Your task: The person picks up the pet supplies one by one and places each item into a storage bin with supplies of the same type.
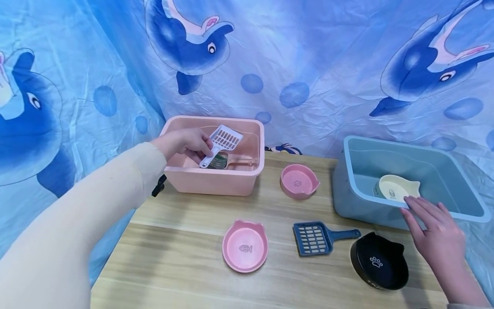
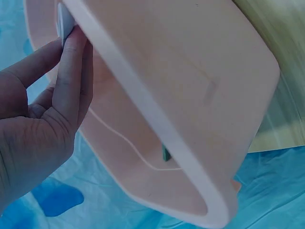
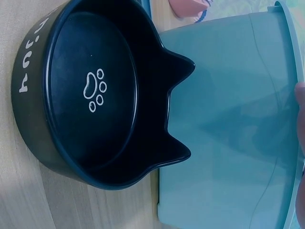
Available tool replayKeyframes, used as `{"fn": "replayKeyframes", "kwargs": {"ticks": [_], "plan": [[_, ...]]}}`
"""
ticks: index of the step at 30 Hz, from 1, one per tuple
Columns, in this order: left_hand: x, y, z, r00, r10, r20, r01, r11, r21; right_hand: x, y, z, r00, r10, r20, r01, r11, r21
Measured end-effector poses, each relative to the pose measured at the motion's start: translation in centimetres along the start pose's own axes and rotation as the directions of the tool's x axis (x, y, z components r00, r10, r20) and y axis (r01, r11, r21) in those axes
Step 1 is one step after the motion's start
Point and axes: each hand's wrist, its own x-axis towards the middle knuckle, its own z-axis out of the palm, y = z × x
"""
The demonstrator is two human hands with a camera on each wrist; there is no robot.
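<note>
My left hand [image 1: 191,143] pinches a white litter scoop [image 1: 227,138] by its handle, over the open pink bin [image 1: 216,182]. The scoop's slotted head points up and to the right; in the left wrist view only a sliver of white scoop [image 2: 66,21] shows past the fingertips. Below it, inside the bin, lies a dark green piece [image 1: 219,161] beside a pinkish handle [image 1: 243,162]. My right hand [image 1: 438,231] rests its extended fingers at the front rim of the blue bin [image 1: 366,206], which holds a cream cat-eared bowl [image 1: 397,189].
A black cat-eared bowl [image 1: 380,262] stands before the blue bin, with a dark blue slotted scoop [image 1: 314,238] to its left. One pink bowl [image 1: 245,249] sits at the front, another pink bowl [image 1: 299,180] between the bins. A blue dolphin-print curtain [image 1: 308,64] hangs behind.
</note>
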Motion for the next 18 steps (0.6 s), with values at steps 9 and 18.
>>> {"fn": "replayKeyframes", "kwargs": {"ticks": [9, 18], "plan": [[0.9, -1.3, -0.3, 1.000, -0.008, 0.011, 0.007, 1.000, 0.014, 0.2, -0.2, 0.2, 1.000, 0.002, 0.003, -0.002, 1.000, 0.009], [-1.0, -0.5, -1.6, 0.993, 0.116, -0.035, -0.110, 0.984, 0.142, 0.2, -0.2, 0.0, 1.000, 0.013, 0.012, -0.013, 1.000, 0.002]]}}
